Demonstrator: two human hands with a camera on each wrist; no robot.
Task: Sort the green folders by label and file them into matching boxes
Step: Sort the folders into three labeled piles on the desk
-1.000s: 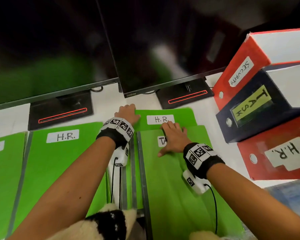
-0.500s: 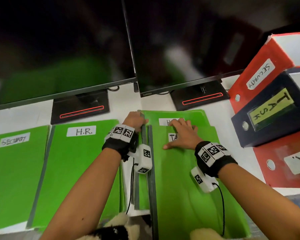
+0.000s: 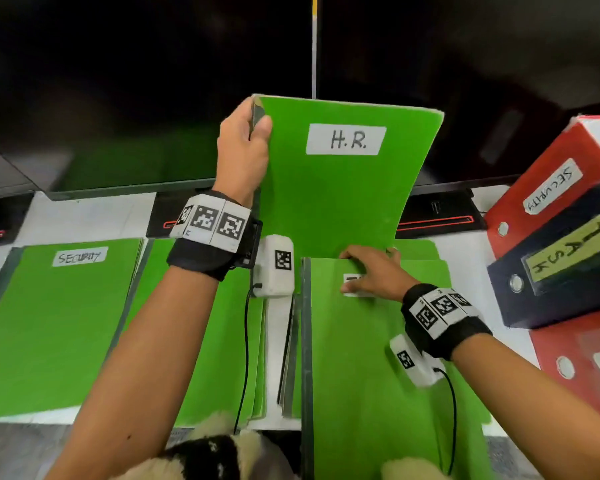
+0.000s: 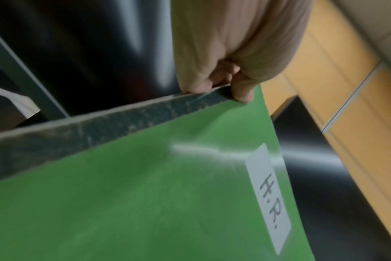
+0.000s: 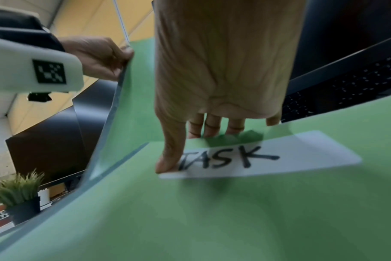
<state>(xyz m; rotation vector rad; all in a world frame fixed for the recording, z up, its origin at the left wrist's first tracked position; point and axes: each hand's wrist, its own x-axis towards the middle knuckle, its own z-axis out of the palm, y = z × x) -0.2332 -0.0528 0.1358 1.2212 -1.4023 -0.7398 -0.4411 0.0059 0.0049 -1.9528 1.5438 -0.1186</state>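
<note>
H.R. folder raised at its corner, TASK folder pressed flat.

Head view: the H.R. folder (image 3: 329, 188) is pinched at its top-left corner by the left hand (image 3: 243, 150) and stood up before the monitors (image 3: 153, 81); the TASK folder (image 3: 378, 358) is held on the desk (image 3: 84, 216) under the right hand (image 3: 371, 271), near the boxes (image 3: 561, 258). Left wrist view: the grey spine edge is seen clamped between thumb and fingers (image 4: 241, 91). Right wrist view: straight fingers (image 5: 170, 150) are laid on the TASK label (image 5: 268, 155).

Four green folders (image 3: 340, 188); three boxes (image 3: 565, 268)
</note>
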